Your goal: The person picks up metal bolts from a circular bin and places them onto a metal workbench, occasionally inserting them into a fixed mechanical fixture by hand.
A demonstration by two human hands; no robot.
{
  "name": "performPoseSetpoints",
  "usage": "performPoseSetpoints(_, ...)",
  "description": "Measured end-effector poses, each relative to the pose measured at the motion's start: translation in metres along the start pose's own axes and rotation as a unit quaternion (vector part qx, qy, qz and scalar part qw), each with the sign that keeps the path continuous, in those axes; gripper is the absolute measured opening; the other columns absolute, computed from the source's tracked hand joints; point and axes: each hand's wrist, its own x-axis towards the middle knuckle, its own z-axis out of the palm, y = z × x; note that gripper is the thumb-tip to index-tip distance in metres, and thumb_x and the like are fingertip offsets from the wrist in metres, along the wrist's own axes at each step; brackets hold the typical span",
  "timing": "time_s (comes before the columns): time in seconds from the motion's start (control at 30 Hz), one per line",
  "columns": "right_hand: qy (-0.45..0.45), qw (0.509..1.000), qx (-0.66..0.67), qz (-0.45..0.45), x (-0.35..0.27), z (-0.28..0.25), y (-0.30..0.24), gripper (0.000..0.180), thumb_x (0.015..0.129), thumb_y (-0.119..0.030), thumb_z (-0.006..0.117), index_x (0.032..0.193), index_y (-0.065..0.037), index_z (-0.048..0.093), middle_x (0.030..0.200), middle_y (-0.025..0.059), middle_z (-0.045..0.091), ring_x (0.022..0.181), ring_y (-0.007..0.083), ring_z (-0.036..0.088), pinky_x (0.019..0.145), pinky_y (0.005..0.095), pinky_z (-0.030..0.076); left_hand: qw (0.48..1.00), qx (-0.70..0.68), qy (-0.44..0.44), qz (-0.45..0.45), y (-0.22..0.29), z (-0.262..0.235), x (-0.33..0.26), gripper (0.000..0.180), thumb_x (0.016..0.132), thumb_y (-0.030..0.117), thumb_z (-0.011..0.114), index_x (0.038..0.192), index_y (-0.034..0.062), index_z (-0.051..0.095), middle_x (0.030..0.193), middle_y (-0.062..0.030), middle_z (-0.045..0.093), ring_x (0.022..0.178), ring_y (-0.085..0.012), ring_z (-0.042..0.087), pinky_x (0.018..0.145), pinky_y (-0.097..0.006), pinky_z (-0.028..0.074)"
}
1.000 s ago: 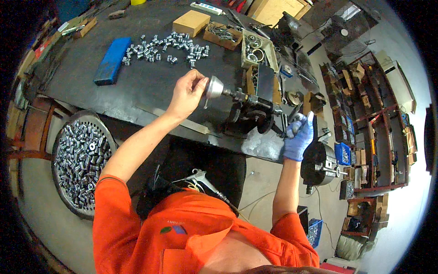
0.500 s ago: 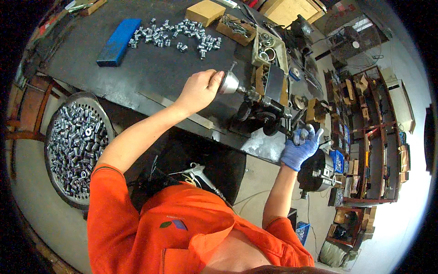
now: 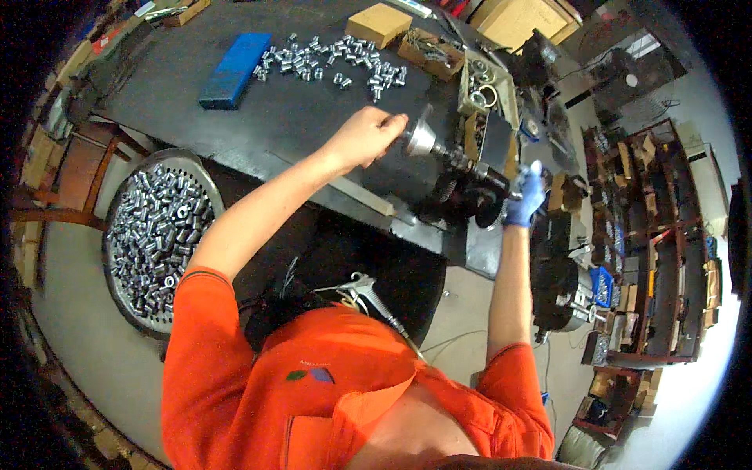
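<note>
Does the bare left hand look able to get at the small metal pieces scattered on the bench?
Probably yes: the left hand is beside the silver cone-shaped part, close to the scattered metal pieces, and nothing visible stands between hand and pieces.

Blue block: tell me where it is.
In the head view, the blue block lies at upper left on the dark bench, just left of the scattered metal pieces.

A box point(image 3: 379, 25) is set near the tabletop's point(image 3: 176, 106) far edge; beyond the right edge, a fan point(image 3: 631, 80) and shelves point(image 3: 656, 233) are seen.
</note>
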Motion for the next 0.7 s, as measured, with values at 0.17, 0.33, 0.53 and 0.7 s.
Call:
performPoseSetpoints(0.17, -0.062, 0.964, 0.258, 0.008, -0.061, -0.003, -0.073, 0.035, 0.09, -0.038, 0.047, 0.074, -0.008, 0.052, 0.05, -0.0055, 0.036, 0.039, 0.0053, 0.027, 0.035, 0.0205, 0.021, 1.0, 0.006, -0.013, -0.018, 0.006, -0.004, -0.004, 0.044, 0.088, 0.043, 0.048, 0.074, 0.0022, 0.055, 0.055, 0.001, 0.046, 0.046, -0.0054, 0.042, 0.034, -0.02, 0.032)
performPoseSetpoints(0.33, -0.114, 0.962, 0.249, 0.003, -0.119, -0.043, -0.06, 0.045, 0.091, -0.041, 0.044, 0.084, 0.001, 0.058, 0.048, -0.0016, 0.034, 0.039, 0.0059, 0.026, 0.034, 0.0203, 0.021, 0.999, -0.024, 0.019, -0.014, -0.006, -0.017, -0.013, 0.042, 0.086, 0.042, 0.052, 0.075, 0.002, 0.055, 0.058, -0.0016, 0.049, 0.049, -0.0084, 0.047, 0.036, -0.021, 0.035)
performPoseSetpoints(0.53, -0.076, 0.951, 0.272, 0.128, -0.104, -0.058, 0.005, 0.041, 0.091, -0.039, 0.044, 0.083, -0.001, 0.056, 0.055, -0.0007, 0.043, 0.042, 0.0073, 0.033, 0.035, 0.0203, 0.024, 0.99, 0.063, 0.109, -0.062, -0.024, -0.097, -0.064, 0.044, 0.087, 0.041, 0.051, 0.074, -0.0005, 0.055, 0.055, -0.0025, 0.049, 0.045, -0.0105, 0.046, 0.04, -0.024, 0.035)
performPoseSetpoints(0.7, -0.027, 0.972, 0.202, 0.116, -0.099, -0.048, 0.018, 0.042, 0.091, -0.04, 0.044, 0.086, 0.0, 0.055, 0.057, 0.0003, 0.045, 0.045, 0.007, 0.037, 0.038, 0.0185, 0.027, 0.919, 0.281, 0.253, -0.116, -0.039, -0.193, -0.163, 0.044, 0.089, 0.039, 0.048, 0.064, 0.0036, 0.051, 0.052, -0.0019, 0.049, 0.044, -0.0103, 0.046, 0.041, -0.024, 0.033)
